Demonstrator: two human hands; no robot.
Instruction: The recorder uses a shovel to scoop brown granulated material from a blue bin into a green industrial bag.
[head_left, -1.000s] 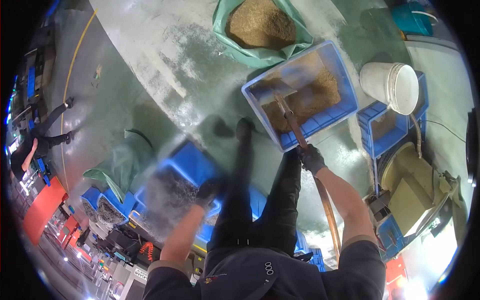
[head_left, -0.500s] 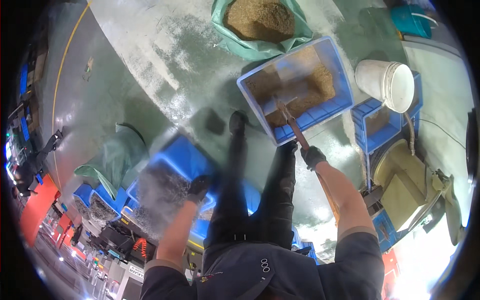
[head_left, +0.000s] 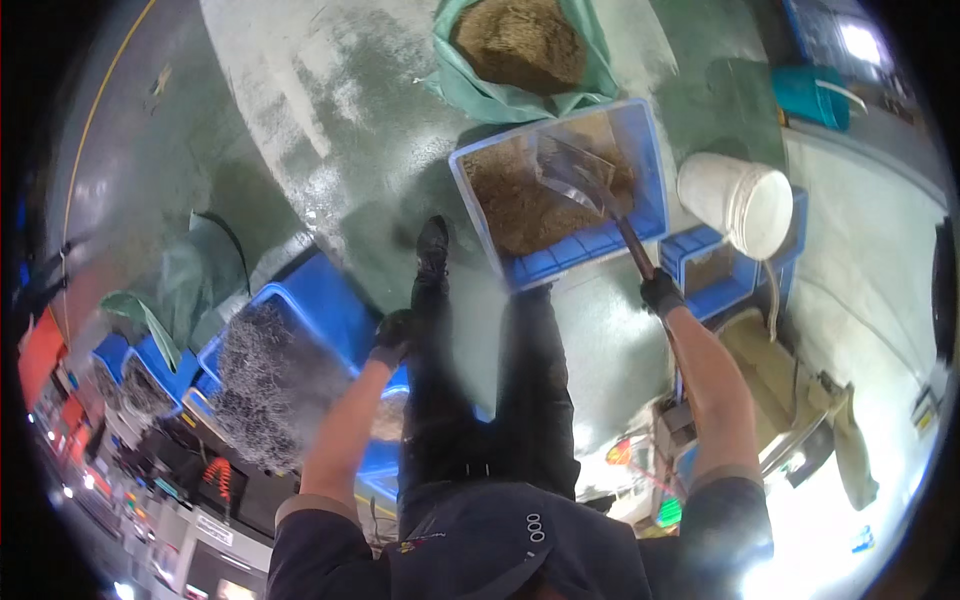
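The shovel point(head_left: 590, 190) has its metal blade low over the brown sawdust in the blue crate point(head_left: 640, 140), and its long handle runs down into the right hand point(head_left: 660, 293), whose gloved fingers are closed around it. The left hand point(head_left: 392, 335), also gloved, grips the edge of a blue bin point(head_left: 330, 300) filled with grey metal shavings. Beside the crate stand a green sack point(head_left: 520, 95) and a white bucket point(head_left: 740, 205).

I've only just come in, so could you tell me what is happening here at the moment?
A person stands on a wet concrete floor, both hands gloved. The right hand grips the handle of a shovel whose blade is over a blue crate of brownish granular material. The left hand holds the edge of another blue crate filled with grey metal shavings. A green sack of similar brown material lies beyond, and a white bucket stands to the right.
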